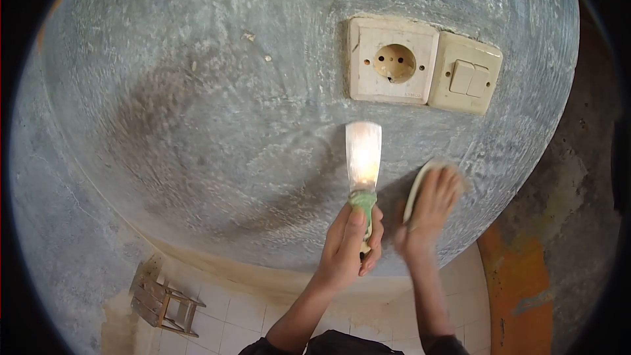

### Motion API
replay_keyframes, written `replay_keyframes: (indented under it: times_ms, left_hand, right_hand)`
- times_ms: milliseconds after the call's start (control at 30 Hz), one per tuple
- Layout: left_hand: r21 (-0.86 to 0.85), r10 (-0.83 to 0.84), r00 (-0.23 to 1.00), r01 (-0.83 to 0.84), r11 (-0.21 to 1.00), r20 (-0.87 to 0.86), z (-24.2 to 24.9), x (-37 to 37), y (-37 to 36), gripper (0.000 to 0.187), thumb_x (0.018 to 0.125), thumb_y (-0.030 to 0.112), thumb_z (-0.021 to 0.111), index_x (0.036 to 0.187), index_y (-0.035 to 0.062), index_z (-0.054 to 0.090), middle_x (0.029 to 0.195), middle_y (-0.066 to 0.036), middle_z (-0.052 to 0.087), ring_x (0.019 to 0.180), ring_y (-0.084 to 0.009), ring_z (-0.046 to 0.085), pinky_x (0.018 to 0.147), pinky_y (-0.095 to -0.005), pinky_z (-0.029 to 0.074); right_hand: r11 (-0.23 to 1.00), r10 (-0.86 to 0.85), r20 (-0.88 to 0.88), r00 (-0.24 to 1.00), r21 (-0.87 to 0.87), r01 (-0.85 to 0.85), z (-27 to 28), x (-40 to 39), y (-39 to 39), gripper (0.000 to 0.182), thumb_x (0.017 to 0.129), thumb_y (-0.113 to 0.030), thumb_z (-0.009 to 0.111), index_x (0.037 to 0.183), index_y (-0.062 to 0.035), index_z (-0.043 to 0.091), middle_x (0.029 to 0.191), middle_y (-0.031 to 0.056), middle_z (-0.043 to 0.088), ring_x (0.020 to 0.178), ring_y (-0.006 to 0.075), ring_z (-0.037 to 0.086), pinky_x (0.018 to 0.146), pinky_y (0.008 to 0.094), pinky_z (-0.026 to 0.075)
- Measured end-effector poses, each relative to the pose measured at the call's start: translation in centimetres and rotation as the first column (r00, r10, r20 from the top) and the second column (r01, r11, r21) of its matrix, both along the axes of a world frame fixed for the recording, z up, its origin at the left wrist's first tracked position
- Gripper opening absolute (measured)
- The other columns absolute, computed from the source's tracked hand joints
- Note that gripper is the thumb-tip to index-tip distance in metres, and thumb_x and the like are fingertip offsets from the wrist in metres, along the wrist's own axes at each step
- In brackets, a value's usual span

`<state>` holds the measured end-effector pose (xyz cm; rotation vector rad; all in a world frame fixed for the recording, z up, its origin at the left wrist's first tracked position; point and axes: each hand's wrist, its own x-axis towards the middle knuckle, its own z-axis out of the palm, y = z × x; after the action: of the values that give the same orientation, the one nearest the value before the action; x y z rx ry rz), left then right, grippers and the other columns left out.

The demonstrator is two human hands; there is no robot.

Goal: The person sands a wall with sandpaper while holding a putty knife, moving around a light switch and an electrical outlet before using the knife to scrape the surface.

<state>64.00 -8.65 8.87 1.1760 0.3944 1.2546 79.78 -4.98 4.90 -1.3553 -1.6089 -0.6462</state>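
Observation:
A green-handled scraper [362, 204] is held upright in my left hand [347, 243], fingers wrapped round the handle. Its broad metal blade shines with reflected light, just below the socket. To the right, my right hand [430, 207] presses a pale, thin-edged object [415, 190] near the grey wall [263, 131]; the hand is slightly blurred and hides most of that object. Above both hands are a square white power socket [394, 59] and, beside it, a cream double light switch [465, 73].
A small wooden stool [164, 302] stands on the white tiled floor [230, 322] at the lower left. Orange paint [519, 283] covers part of the wall at the lower right. Small light chips dot the grey wall.

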Motion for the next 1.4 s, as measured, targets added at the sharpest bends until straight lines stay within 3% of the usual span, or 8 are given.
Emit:
replay_keyframes:
  times_ms: [100,333,467,667,867,1100,1267,1400]
  left_hand:
    - [-0.006,0.046,0.996,-0.045,0.999,0.072,1.8,1.2,-0.3,0.041,0.1,0.046,0.033,0.102,0.0064,0.044,0.067,-0.002,0.044,0.037,-0.0064,0.034,0.031,-0.021,0.027]
    - [0.014,0.103,0.988,-0.105,0.994,0.112,2.4,2.4,-0.3,0.039,0.101,0.043,0.03,0.102,0.0069,0.044,0.066,-0.002,0.043,0.037,-0.0053,0.032,0.03,-0.0212,0.024]
    - [0.02,0.141,0.989,-0.142,0.99,0.05,2.3,1.8,-0.2,0.039,0.102,0.042,0.028,0.102,0.0064,0.044,0.066,-0.001,0.043,0.038,-0.0049,0.032,0.031,-0.0208,0.024]
    - [0.041,0.177,0.984,-0.178,0.983,0.021,0.4,0.2,-0.4,0.039,0.102,0.041,0.028,0.102,0.005,0.044,0.067,-0.002,0.044,0.038,-0.0048,0.033,0.031,-0.0206,0.024]
    - [-0.054,0.202,0.978,-0.204,0.977,-0.048,-2.3,-4.4,-1.2,0.039,0.102,0.041,0.028,0.103,0.0045,0.043,0.068,-0.002,0.043,0.038,-0.0053,0.033,0.031,-0.0208,0.025]
    - [-0.16,0.132,0.979,-0.156,0.975,-0.155,-7.6,-13.6,-1.3,0.04,0.101,0.04,0.031,0.105,0.0031,0.044,0.069,-0.003,0.045,0.04,-0.0063,0.035,0.033,-0.0222,0.027]
    - [-0.237,0.04,0.973,-0.095,0.967,-0.229,-9.8,-19.9,-0.8,0.04,0.101,0.04,0.033,0.107,0.0025,0.046,0.069,-0.002,0.045,0.045,-0.0055,0.039,0.038,-0.02,0.029]
    - [-0.282,-0.028,0.976,-0.035,0.959,-0.215,-11.8,-23.7,-0.4,0.041,0.102,0.039,0.033,0.112,0.002,0.046,0.073,-0.002,0.047,0.051,-0.0053,0.042,0.042,-0.0196,0.03]
  right_hand:
    - [0.995,-0.07,-0.055,0.996,0.071,0.074,3.5,0.5,0.4,0.069,0.086,-0.026,0.045,0.143,0.0079,0.023,0.149,0.0314,0.016,0.14,0.0466,0.009,0.109,0.0593,0.005]
    - [0.987,0.058,0.012,0.998,-0.154,-0.055,-6.1,-1.8,-0.3,0.071,0.086,-0.025,0.05,0.143,0.007,0.023,0.149,0.0313,0.015,0.14,0.0468,0.006,0.11,0.0584,0.001]
    - [0.996,0.089,-0.09,0.992,-0.017,-0.091,1.7,-1.7,0.0,0.073,0.085,-0.027,0.051,0.143,0.0075,0.024,0.15,0.031,0.015,0.14,0.0471,0.004,0.109,0.0585,0.001]
    - [0.994,0.074,0.002,0.997,-0.082,-0.074,-3.6,-3.9,0.0,0.068,0.087,-0.03,0.046,0.141,0.0075,0.029,0.149,0.0305,0.018,0.141,0.0456,0.007,0.11,0.0576,0.0]
    - [0.998,0.053,0.014,0.998,-0.029,-0.053,4.4,-5.9,0.3,0.069,0.087,-0.028,0.053,0.141,0.0082,0.029,0.147,0.0323,0.021,0.139,0.048,0.012,0.108,0.0606,0.006]
    - [0.978,0.066,0.028,0.997,-0.201,-0.059,-9.3,-13.6,1.0,0.074,0.086,-0.021,0.051,0.143,0.0116,0.016,0.15,0.0331,0.008,0.139,0.0506,0.002,0.109,0.0595,-0.002]
    - [1.0,-0.021,0.04,0.999,0.019,0.021,3.7,-16.7,2.3,0.069,0.088,-0.017,0.048,0.143,0.0097,0.017,0.15,0.0307,0.011,0.141,0.0453,0.004,0.112,0.0543,0.0]
    - [0.991,-0.081,0.002,0.997,0.104,0.08,3.9,-20.3,3.7,0.069,0.089,-0.018,0.047,0.144,0.0087,0.016,0.151,0.03,0.011,0.141,0.0438,0.005,0.112,0.0535,0.0]
